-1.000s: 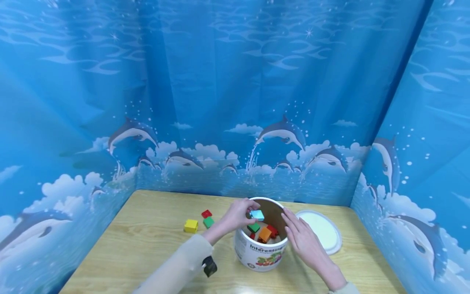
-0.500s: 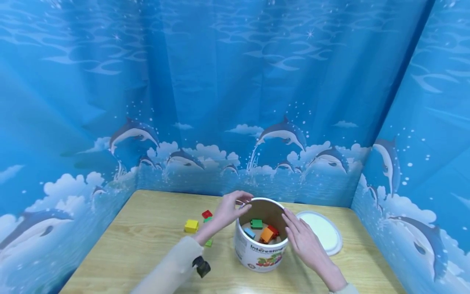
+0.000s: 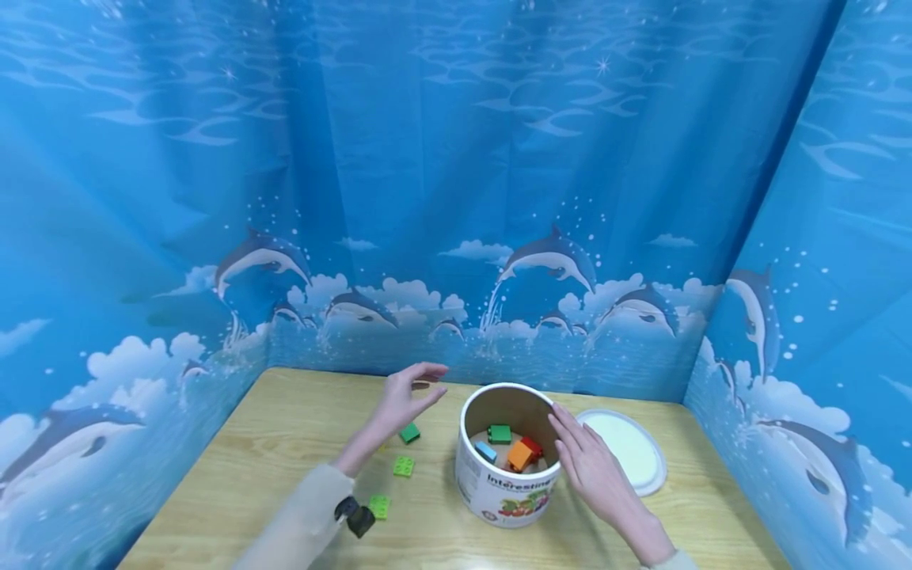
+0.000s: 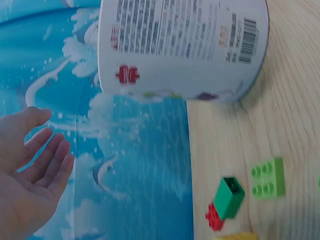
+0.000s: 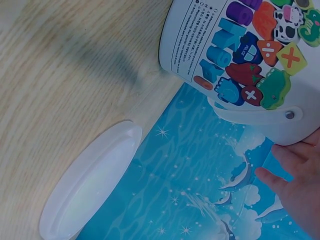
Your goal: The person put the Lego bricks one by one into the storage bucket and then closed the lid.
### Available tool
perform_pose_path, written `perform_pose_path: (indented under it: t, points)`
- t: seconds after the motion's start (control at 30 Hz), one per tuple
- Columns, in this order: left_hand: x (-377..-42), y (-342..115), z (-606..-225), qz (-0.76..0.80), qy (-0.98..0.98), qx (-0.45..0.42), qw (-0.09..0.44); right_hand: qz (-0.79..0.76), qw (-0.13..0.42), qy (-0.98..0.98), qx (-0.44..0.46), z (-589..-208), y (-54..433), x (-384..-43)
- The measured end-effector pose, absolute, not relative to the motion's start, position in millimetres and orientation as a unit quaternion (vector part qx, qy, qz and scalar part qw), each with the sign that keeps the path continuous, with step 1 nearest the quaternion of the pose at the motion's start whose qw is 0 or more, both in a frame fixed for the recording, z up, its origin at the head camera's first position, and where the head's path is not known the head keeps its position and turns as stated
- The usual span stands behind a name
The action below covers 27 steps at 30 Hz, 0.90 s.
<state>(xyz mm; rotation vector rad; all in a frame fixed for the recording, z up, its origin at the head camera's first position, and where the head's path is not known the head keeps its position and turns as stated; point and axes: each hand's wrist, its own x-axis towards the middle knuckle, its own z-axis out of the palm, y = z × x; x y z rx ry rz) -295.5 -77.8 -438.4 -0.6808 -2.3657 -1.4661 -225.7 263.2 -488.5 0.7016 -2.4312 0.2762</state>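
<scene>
A white printed bucket point(image 3: 476, 495) stands upright on the table. Inside it lie a green block point(image 3: 499, 434), an orange block point(image 3: 522, 455), a red block point(image 3: 533, 446) and a light blue block point(image 3: 486, 452). My left hand point(image 3: 399, 404) is in the air left of the bucket, thumb and fingers apart, holding nothing. My right hand point(image 3: 594, 479) rests its fingers on the bucket's right rim. Below the left hand lie a dark green block point(image 3: 409, 433) and two lime green blocks, one point(image 3: 404, 466) beyond the other point(image 3: 379, 507). The left wrist view also shows a red block point(image 4: 214, 218) and part of a yellow block point(image 4: 237, 236).
The bucket's white lid point(image 3: 630, 447) lies on the table point(image 3: 264, 451) to the right, behind the right hand. A blue dolphin-print curtain point(image 3: 456, 198) hangs behind the table and along its sides. A handle point(image 5: 250, 114) hangs on the bucket's side.
The left hand let go of the light blue block, which dropped into the bucket. It then moved left, away from the bucket, over the loose blocks. The right hand stayed on the rim.
</scene>
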Motion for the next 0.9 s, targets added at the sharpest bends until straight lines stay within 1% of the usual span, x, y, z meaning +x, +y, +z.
perform_pose_path:
  t: [0.2,0.43,0.6,0.9]
  points:
    - [-294,-102,-446,-0.51,-0.833,-0.178,0.115,0.106,0.291,-0.915,0.259,-488,263,-225]
    - [-290,-125,-466,-0.515,-0.839,-0.152,0.089,0.107,0.291,-0.914,0.262,-488,262,-226]
    - [-287,-138,-483,-0.497,-0.853,-0.136,0.088,0.109,0.291,-0.914,0.262,-488,262,-225]
    - [-288,-155,-514,-0.419,-0.895,-0.126,0.082,0.111,0.286,-0.917,0.254,-487,262,-225]
